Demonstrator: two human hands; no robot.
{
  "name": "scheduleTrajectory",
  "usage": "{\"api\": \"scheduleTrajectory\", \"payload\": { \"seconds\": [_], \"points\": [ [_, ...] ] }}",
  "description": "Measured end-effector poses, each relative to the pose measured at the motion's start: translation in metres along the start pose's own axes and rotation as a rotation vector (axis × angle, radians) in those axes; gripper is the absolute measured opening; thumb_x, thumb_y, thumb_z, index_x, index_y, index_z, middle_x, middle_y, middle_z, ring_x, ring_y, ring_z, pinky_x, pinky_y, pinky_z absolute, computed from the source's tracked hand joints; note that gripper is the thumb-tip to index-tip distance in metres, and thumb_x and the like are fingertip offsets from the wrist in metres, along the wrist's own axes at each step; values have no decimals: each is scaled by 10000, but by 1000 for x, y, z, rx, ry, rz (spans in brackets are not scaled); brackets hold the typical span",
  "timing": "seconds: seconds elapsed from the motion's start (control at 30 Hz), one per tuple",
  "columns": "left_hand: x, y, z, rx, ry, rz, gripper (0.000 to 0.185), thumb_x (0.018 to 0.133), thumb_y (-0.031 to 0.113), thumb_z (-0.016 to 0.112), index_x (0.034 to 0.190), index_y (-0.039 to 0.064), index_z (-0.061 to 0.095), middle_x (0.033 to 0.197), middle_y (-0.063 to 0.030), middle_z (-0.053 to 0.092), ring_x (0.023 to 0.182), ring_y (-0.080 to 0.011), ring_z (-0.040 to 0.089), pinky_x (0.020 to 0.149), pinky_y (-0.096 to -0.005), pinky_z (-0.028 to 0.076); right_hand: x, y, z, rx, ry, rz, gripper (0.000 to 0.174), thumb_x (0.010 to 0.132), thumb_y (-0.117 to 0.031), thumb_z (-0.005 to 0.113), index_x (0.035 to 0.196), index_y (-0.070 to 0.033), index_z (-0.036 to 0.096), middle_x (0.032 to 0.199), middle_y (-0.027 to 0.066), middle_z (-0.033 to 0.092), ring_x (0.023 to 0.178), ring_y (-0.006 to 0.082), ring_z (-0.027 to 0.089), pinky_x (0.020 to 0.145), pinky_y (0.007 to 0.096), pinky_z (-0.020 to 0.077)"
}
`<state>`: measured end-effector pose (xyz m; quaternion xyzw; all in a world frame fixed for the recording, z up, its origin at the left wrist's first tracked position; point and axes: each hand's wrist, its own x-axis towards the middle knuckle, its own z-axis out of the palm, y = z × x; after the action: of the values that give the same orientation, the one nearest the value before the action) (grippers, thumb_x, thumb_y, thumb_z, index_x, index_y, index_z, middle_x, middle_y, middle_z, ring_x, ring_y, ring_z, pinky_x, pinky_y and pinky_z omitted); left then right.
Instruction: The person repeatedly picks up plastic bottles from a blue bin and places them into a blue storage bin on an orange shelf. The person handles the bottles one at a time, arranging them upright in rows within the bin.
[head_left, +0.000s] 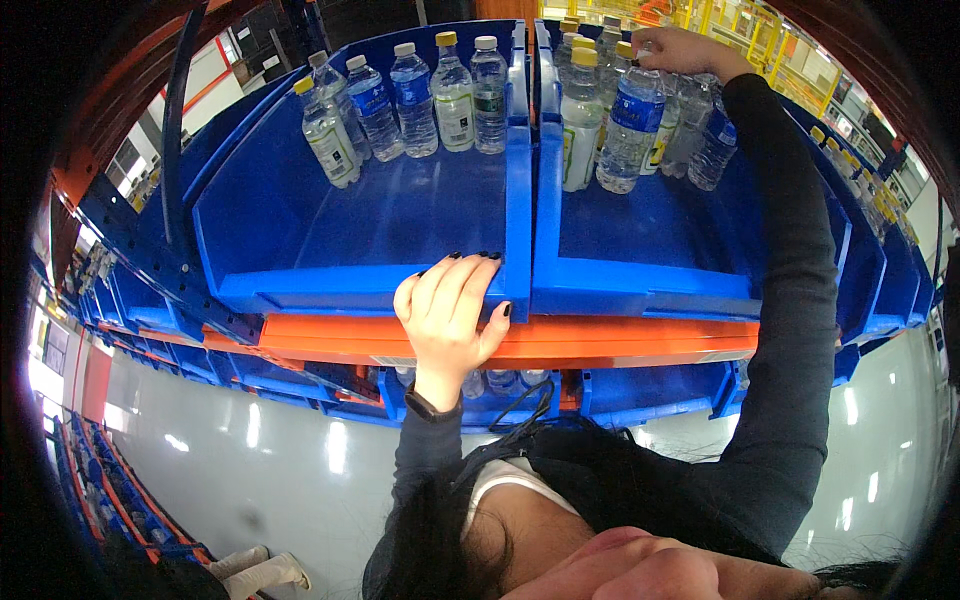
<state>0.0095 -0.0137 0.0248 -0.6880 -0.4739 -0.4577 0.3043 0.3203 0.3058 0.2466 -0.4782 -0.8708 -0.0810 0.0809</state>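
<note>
My left hand (450, 315) rests on the front lip of the left blue plastic bin (375, 225), fingers curled over its edge near the right corner. Several clear plastic bottles (415, 105) with white or yellow caps stand along that bin's back. My right hand (679, 52) reaches to the back of the right blue bin (645, 225). Its fingers close on the cap of a plastic bottle with a blue label (634, 112). More bottles, such as a yellow-capped one (581, 112), crowd around it, some partly hidden behind others.
An orange shelf beam (600, 341) runs under both bins. Below it are more blue bins with bottles (502, 381). A dark blue rack upright (172, 150) stands at the left. Further bottle bins (862, 180) line the right side. Another person's legs (262, 574) show at lower left.
</note>
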Motion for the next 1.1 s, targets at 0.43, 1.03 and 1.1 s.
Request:
{"api": "scheduleTrajectory", "payload": {
  "seconds": [0.43, 1.03, 1.1],
  "points": [
    [0, 0, -1, -25, 3, 8, 385, 825, 387, 628, 1129, 162, 698, 1129, -3, 667, 1087, -196, 586, 971, -395, 338, -3, -43, -3, -53, -180, 154, 401, 958, -311, 551, 1354, -257, 515, 960, 45, 634, 718, 130, 578, 573, 274, 477],
    [-2, -5, 0, -200, -7, 49, 462, 839, 393, 659, 1226, 141, 643, 1204, -32, 628, 1125, -217, 566, 975, -392, 346, 132, -287, -92, -196, 408, -435, 455, 907, -424, 576, 1131, -34, 647, 1066, 209, 677, 961, 350, 654, 816, 459, 517],
    [-2, -6, 0, -195, 41, 79, 491, 828, 396, 664, 1226, 111, 633, 1197, -58, 620, 1147, -229, 547, 975, -393, 353, 164, -311, -72, -184, 371, -438, 463, 903, -429, 573, 1124, -30, 654, 1073, 212, 677, 965, 354, 656, 818, 460, 520]
  ]
}}
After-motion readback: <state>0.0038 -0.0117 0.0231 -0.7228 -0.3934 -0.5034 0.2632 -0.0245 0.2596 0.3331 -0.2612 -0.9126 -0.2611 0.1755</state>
